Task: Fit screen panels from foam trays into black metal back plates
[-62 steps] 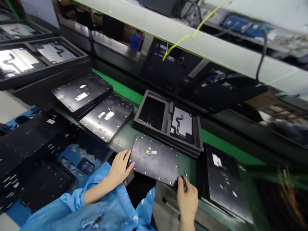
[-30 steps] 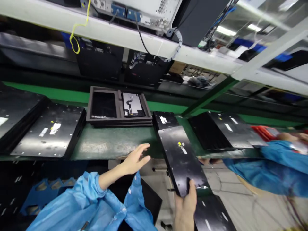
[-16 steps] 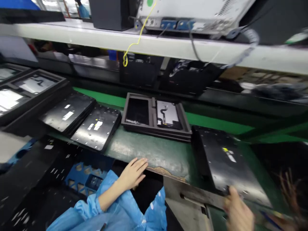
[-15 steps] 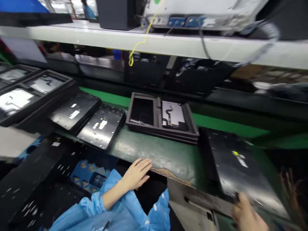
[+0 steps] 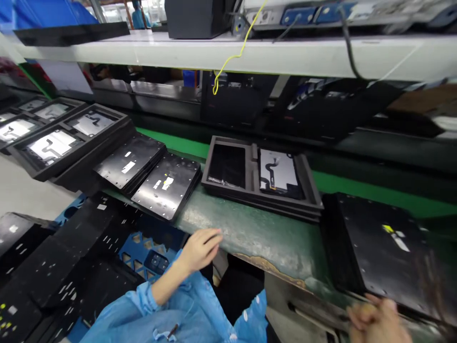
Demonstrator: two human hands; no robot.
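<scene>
My left hand [image 5: 200, 248] hovers at the front edge of the green bench [image 5: 232, 231], its fingers loosely bent and holding nothing. At the lower right, my right hand [image 5: 380, 323] is blurred, its fingers curled together by the front edge of a stack of flat black metal panels [image 5: 378, 252]. Whatever it grips, if anything, I cannot make out. White and yellow labels mark the top panel. Between the hands, farther back, sits a dark foam tray [image 5: 252, 190]. It holds a black screen-like panel [image 5: 227, 166] and a silver-backed panel with a black ribbon cable [image 5: 280, 172].
Two stacks of black panels [image 5: 167, 186] lie left of the tray, with more foam trays [image 5: 67, 138] beyond. Below left, black panels [image 5: 78, 238] stand around a blue plastic crate [image 5: 143, 252]. A white shelf [image 5: 150, 51] crosses above; a yellow string [image 5: 232, 57] hangs from it.
The view has swung right, so the bench things sit farther left. My left hand's fingers, spread before, are now more bent. My right hand stays near the right stack's front edge, fingers curled.
</scene>
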